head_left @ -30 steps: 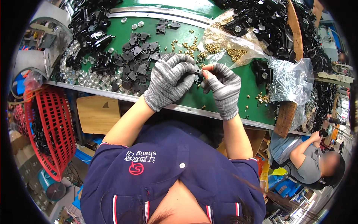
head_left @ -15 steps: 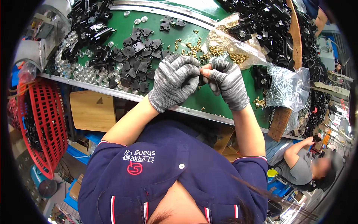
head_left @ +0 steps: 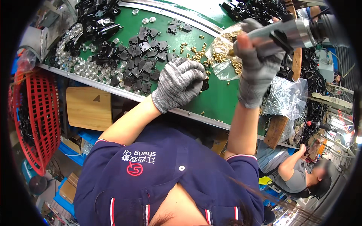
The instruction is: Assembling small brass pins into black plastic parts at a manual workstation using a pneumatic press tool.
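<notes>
The clear bag of brass screws (head_left: 227, 74) lies open on the green surface (head_left: 217, 100), with brass screws heaped inside and others spilled loose just to its left. To the right of this bag, the right hand (head_left: 259, 69), in a grey glove, has its fingers wrapped around a silver power driver (head_left: 284, 37); hand and tool are blurred, and the tool's tip appears above the bag's contents. Nearer the person and to the left of the bag, the gloved left hand (head_left: 179, 84) has its fingers curled in and closed on a small black part (head_left: 205, 84), which juts out at their tips and is mostly hidden.

Right of the bag and nearer the person, a second clear bag (head_left: 291, 128) is packed with silver screws. Left of the brass bag lie a pile of black plates (head_left: 145, 56) and, farther left, clear round pieces (head_left: 96, 71). Far to the left of the bag, below the surface, a tilted red basket (head_left: 44, 113) holds dark parts, partly seen through its mesh.
</notes>
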A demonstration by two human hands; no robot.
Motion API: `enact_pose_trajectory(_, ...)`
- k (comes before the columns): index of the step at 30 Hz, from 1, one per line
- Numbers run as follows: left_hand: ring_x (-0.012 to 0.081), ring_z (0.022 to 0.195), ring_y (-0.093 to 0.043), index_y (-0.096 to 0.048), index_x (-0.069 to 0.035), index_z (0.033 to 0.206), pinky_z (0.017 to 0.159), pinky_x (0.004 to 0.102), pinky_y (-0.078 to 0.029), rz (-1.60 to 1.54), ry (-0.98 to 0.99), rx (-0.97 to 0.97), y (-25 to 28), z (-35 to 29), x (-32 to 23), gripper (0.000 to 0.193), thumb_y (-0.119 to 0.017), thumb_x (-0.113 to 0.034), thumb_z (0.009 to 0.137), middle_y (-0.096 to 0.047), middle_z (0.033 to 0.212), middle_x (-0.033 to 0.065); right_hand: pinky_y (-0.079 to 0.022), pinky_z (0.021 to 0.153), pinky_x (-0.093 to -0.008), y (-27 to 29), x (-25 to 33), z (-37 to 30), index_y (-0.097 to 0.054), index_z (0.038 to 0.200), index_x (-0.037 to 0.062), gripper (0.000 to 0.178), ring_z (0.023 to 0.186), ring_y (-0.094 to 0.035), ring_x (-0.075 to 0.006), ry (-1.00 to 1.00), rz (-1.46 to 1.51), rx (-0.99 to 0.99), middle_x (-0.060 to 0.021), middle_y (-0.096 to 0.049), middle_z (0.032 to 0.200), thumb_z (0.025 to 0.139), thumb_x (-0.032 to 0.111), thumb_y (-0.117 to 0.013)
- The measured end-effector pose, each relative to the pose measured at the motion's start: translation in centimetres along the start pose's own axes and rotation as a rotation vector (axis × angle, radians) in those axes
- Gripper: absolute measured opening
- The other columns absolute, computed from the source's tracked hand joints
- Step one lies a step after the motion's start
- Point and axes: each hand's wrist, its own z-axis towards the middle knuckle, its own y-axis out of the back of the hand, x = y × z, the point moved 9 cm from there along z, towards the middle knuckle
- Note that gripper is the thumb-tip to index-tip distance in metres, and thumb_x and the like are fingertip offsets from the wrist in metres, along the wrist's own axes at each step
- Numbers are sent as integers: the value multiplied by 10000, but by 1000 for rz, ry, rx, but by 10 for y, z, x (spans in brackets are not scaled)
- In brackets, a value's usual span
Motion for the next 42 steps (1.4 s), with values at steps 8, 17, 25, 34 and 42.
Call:
enact_pose_trajectory(8,279,808,-652,-661,-103,862,706,407,-523,5,-5,-10,0,-1,1,177,-737,-67,706,-679,935,55,-548,648,-284,-20,-8,-17,-485,1254,-5,550,734,-634,-166,-299,189,154,-110,-614,1018,794,119,-761)
enact_pose_trajectory(17,281,784,-655,-664,-103,861,692,401,-525,17,-7,-1,-1,0,1,173,-737,-66,709,-687,941,53,-533,592,-254,-13,-40,-31,-489,1258,6,551,672,-610,-135,-421,206,118,-113,-586,1132,776,62,-750)
enact_pose_trajectory(25,279,785,-662,-665,-107,871,679,398,-531,22,-10,18,-2,0,2,185,-739,-55,709,-692,945,49,-540,640,-262,-14,-42,-37,-480,1264,7,572,752,-610,-133,-485,234,146,-108,-562,1187,763,65,-750)
enact_pose_trajectory(34,282,783,-660,-668,-105,881,682,391,-534,29,-11,12,1,1,-3,204,-745,-52,701,-693,950,50,-525,705,-265,-15,-46,-37,-515,1234,18,533,823,-594,-116,-434,270,279,-76,-597,1099,754,63,-742)
enact_pose_trajectory(42,284,779,-655,-663,-105,887,679,397,-533,20,-55,43,1,-3,-6,201,-743,-56,709,-694,958,57,-524,788,-296,-22,-30,-42,-543,1253,17,575,844,-599,-123,-468,305,283,-56,-626,1038,749,113,-801)
